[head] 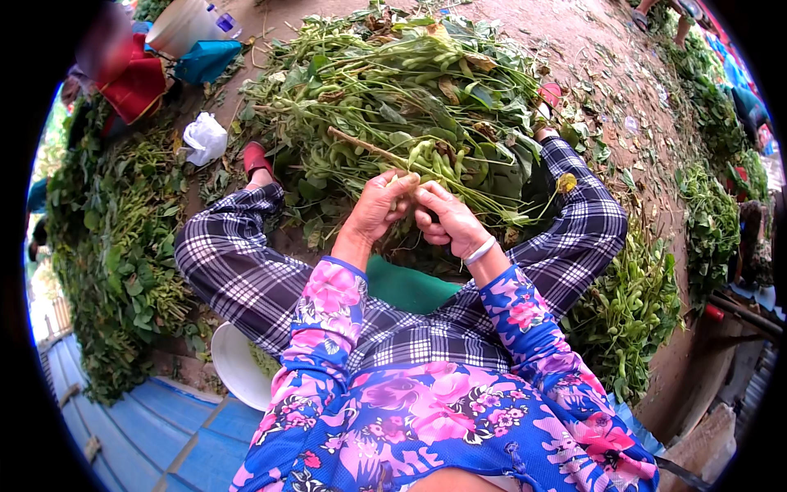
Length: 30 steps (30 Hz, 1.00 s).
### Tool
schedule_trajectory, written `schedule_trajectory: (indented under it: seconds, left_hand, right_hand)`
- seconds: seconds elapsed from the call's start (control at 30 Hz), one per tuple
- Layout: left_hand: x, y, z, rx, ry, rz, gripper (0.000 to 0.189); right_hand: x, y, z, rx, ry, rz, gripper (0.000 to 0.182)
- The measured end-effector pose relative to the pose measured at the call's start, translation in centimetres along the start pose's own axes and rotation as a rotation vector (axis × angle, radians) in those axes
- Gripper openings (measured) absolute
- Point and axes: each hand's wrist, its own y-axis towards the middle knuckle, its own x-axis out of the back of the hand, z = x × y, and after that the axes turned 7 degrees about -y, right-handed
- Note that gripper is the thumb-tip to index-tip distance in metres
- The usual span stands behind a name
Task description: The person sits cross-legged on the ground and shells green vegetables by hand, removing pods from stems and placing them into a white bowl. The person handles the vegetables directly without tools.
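Note:
My left hand point(382, 206) is curled in front of my lap, its thumb and fingers closed on what looks like a pale green soybean pod point(393, 181). Fingertip to fingertip with it, my right hand point(452, 216) has its thumb and forefinger pressed together and a pale bangle at the wrist. Whatever its fingertips pinch is hidden. Just beyond both hands lies a big heap of cut soybean plants point(393, 117), with a cluster of green pods point(435, 158) and a brown stem point(363, 142) on top. Below the hands, a green cloth or seat point(409, 286) shows between my legs.
A white bucket point(237, 369) with green contents stands by my left hip. More soybean plants lie at left point(132, 246) and right point(633, 313). A white plastic bag point(206, 138) and a pale bucket point(184, 27) are at upper left. Other people show at the rim.

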Motion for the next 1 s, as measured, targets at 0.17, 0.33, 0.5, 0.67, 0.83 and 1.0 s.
schedule_trajectory:
  seconds: [0.17,0.33,0.5,0.67,0.83,1.0]
  left_hand:
    - [-0.2,-0.1,0.5,-0.003,-0.140,0.012,0.013]
    - [-0.5,0.3,1.5,-0.023,-0.159,-0.050,0.015]
    - [1.3,0.7,2.1,-0.010,-0.261,0.007,0.017]
    - [1.8,1.0,1.7,0.013,-0.434,0.121,0.019]
    - [1.9,0.8,1.7,0.033,-0.490,0.198,0.018]
    - [2.0,0.6,1.5,0.130,-0.509,0.185,0.019]
  right_hand:
    - [-0.5,0.4,-0.4,0.072,0.060,-0.089,0.016]
    - [-1.4,2.7,-3.0,0.470,-0.552,-0.490,0.020]
    - [-1.8,2.8,-2.3,0.560,-0.905,-0.596,0.024]
    - [-2.8,-0.2,3.5,0.264,-0.630,-0.244,0.018]
    - [-0.2,2.4,7.3,0.514,-0.946,-0.477,0.024]
    - [1.6,6.0,6.6,0.473,-1.398,-0.491,0.025]
